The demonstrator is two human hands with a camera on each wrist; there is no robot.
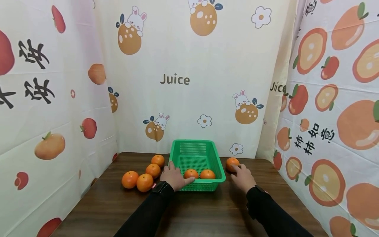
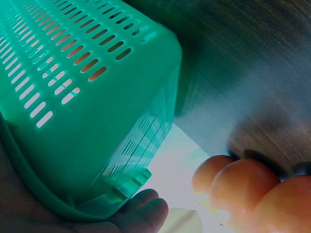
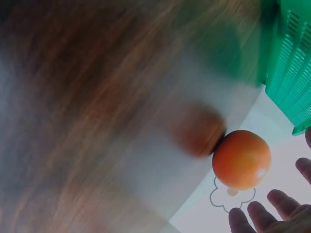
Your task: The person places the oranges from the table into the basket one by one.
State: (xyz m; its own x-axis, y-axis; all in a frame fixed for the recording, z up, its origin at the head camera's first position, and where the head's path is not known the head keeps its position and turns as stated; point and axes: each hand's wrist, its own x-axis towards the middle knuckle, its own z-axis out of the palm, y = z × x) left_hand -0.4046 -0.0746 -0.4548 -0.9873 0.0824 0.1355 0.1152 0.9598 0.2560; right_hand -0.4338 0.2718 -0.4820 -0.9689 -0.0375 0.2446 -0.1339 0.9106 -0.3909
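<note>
A green plastic basket point(image 1: 195, 164) with slotted walls stands on the table with two oranges inside, one on the left point(image 1: 191, 174) and one on the right point(image 1: 207, 174). My left hand point(image 1: 173, 177) holds the basket's near left corner, thumb along the front rim and fingers at the left side. In the left wrist view this hand point(image 2: 141, 213) wraps under the rim. To the right of the basket, a single orange point(image 1: 232, 164) lies on the table. My right hand point(image 1: 244, 178) reaches over it with spread fingers; in the right wrist view a gap separates the fingertips point(image 3: 257, 213) from this orange point(image 3: 241, 159).
Several loose oranges point(image 1: 144, 182) lie in a group left of the basket, close to my left wrist. The dark wooden table point(image 1: 207, 214) ends at a printed cloth backdrop point(image 1: 174, 102). More printed cloth hangs on both sides.
</note>
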